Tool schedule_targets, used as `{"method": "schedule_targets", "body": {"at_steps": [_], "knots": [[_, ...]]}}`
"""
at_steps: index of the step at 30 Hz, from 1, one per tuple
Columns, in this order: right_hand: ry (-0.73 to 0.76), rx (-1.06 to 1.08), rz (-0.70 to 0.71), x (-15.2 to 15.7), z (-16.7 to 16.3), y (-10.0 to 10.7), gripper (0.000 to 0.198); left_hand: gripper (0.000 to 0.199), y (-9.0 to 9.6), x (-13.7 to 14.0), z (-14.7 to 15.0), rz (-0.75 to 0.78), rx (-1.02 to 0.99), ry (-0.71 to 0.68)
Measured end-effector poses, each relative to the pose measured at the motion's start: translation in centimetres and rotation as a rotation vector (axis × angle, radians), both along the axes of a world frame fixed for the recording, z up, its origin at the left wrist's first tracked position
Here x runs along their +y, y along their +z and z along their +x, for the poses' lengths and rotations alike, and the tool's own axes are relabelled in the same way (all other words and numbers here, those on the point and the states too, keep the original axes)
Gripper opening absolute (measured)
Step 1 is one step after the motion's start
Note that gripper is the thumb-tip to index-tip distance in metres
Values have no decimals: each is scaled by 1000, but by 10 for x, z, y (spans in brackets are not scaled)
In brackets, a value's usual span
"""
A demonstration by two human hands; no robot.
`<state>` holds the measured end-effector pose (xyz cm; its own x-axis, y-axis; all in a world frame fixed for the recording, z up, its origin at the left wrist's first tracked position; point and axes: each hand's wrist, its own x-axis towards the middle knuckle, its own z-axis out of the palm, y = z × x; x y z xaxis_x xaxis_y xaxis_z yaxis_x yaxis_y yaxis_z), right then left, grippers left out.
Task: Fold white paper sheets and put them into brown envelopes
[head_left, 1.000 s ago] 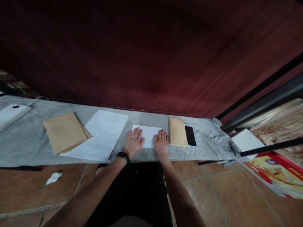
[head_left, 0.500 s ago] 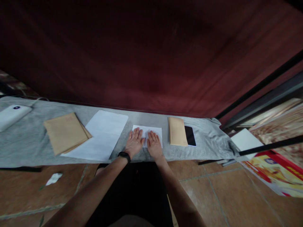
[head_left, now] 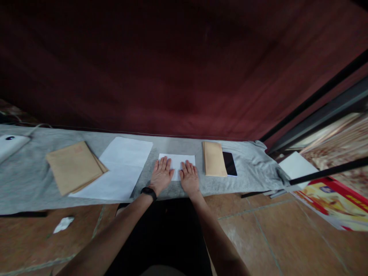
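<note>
A small folded sheet of white paper [head_left: 176, 163] lies on the grey cloth in front of me. My left hand [head_left: 161, 173] rests flat on its left part, fingers stretched out; a black band is on that wrist. On the paper's right part my right hand [head_left: 189, 177] lies flat too, fingers slightly spread. Between the thumbs a strip of paper shows. Left of my hands are larger white sheets [head_left: 123, 165] with a crease across them, partly covered by brown envelopes [head_left: 74, 166]. A stack of brown envelopes [head_left: 214, 159] sits to the right.
A dark-screened phone [head_left: 230, 164] lies partly under the right envelopes. The grey cloth [head_left: 250, 165] covers a narrow table. At the far left is a white device [head_left: 11, 145] with a cable. A red curtain [head_left: 184, 76] hangs behind; a colourful box [head_left: 336, 203] stands at right.
My hands stay flat on the folded paper but have moved slightly apart, the right one outward, baring more paper between them. The whole view has turned a little.
</note>
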<state>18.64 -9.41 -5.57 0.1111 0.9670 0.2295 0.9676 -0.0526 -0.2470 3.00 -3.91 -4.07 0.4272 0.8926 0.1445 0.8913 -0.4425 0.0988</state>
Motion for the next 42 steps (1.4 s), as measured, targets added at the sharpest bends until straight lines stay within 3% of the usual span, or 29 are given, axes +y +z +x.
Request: {"method": "schedule_targets", "body": {"at_steps": [10, 14, 24, 32, 42], "knots": [[3, 8, 31, 1, -2, 0, 47, 57, 0, 9, 25, 13, -32, -143], [-6, 8, 26, 2, -2, 1, 46, 56, -5, 13, 36, -34, -57, -130], [-20, 50, -7, 3, -2, 3, 47, 57, -11, 22, 21, 2, -106, -111], [39, 131, -57, 34, -11, 15, 45, 55, -10, 26, 19, 17, -80, -143], [-36, 75, -14, 40, -4, 2, 48, 58, -12, 26, 18, 8, -91, -34]]}}
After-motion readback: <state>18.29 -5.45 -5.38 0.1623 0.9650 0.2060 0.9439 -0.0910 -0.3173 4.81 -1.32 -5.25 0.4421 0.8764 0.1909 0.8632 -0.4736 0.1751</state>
